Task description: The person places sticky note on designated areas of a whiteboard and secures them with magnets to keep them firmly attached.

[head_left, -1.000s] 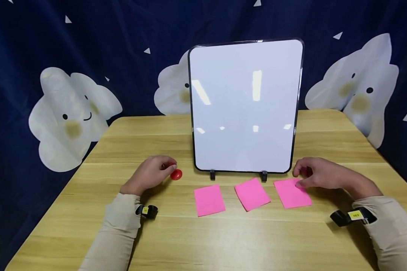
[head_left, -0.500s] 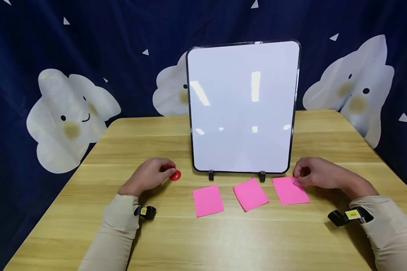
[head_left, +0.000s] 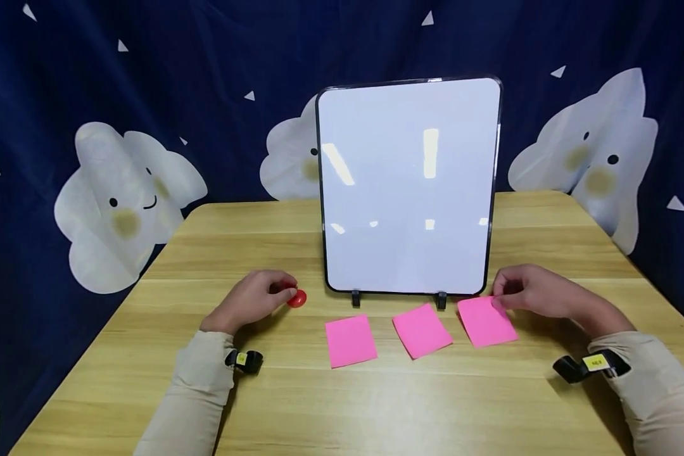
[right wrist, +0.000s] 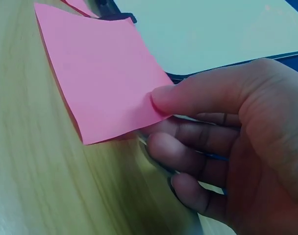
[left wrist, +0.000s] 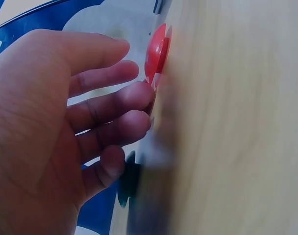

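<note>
Right hand (head_left: 538, 292): fingers pinch pink note (head_left: 487, 326), five o'clock of board (head_left: 401, 196); edge now raised, likely freed. Left hand (head_left: 253, 299): fingers loose by red disc (head_left: 298, 299).

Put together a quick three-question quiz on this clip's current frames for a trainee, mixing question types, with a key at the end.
1. Multiple choice: what does the right grip pinch?
A. one of the black feet
B. a corner of the rightmost pink note
C. a red round piece

2. True or false: the whiteboard stands up on the wooden table rather than lying flat.

3. Fill in the blank: nearest the thumb of the left grip sits a round piece coloured ____.

Key: 1. B; 2. True; 3. red.
</note>
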Demonstrator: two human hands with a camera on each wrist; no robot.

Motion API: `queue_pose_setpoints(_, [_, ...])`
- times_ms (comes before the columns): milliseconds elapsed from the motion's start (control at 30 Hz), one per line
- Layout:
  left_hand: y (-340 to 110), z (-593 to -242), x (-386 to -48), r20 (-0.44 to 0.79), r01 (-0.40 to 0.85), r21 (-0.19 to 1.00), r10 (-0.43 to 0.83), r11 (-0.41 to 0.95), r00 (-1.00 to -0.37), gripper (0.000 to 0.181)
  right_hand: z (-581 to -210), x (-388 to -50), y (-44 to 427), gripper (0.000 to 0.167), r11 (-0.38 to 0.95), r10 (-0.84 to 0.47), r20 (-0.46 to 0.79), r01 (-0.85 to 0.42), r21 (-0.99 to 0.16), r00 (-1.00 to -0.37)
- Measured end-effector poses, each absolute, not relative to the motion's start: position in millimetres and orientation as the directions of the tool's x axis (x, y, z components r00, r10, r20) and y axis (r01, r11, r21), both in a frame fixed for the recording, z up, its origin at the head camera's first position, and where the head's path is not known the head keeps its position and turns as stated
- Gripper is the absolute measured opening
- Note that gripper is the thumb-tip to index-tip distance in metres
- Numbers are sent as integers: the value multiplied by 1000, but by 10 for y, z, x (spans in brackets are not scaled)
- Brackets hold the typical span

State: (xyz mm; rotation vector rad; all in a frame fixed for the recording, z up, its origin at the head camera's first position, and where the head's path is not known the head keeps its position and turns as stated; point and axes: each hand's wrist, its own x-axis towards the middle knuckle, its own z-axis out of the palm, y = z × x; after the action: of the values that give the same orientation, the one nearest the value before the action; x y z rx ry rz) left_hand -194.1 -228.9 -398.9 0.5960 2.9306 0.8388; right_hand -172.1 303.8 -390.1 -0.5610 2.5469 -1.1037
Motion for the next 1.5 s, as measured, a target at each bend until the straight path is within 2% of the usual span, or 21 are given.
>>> queue_pose_setpoints(200, [-2286, -3989, -1972, 73, 333, 551, 353, 765, -933, 17, -3909, -1741, 3013, 9, 558, -490, -62, -258, -789, -869])
queue_pose_setpoints(367, [-2280, -3979, -1965, 74, 328, 570, 351, 753, -934, 17, -3897, -1716, 2977, 7, 543, -438, -1, -263, -798, -899])
queue_pose_setpoints(533, [-2302, -3982, -1929, 59, 326, 564, 356, 759, -932, 14, -3898, -1685, 2952, 9, 534, -399, 24, -253, -806, -917])
queue_pose_setpoints(967, [-2321, -3995, -1933, 57, 320, 532, 345, 784, -937, 18, -3899, -1650, 2915, 5, 482, -383, 132, -320, -815, -914])
queue_pose_setpoints(1500, [-2295, -3988, -1923, 41, 315, 531, 348, 787, -937, 19, -3853, -1642, 2897, 12, 453, -206, 279, -344, -822, -938])
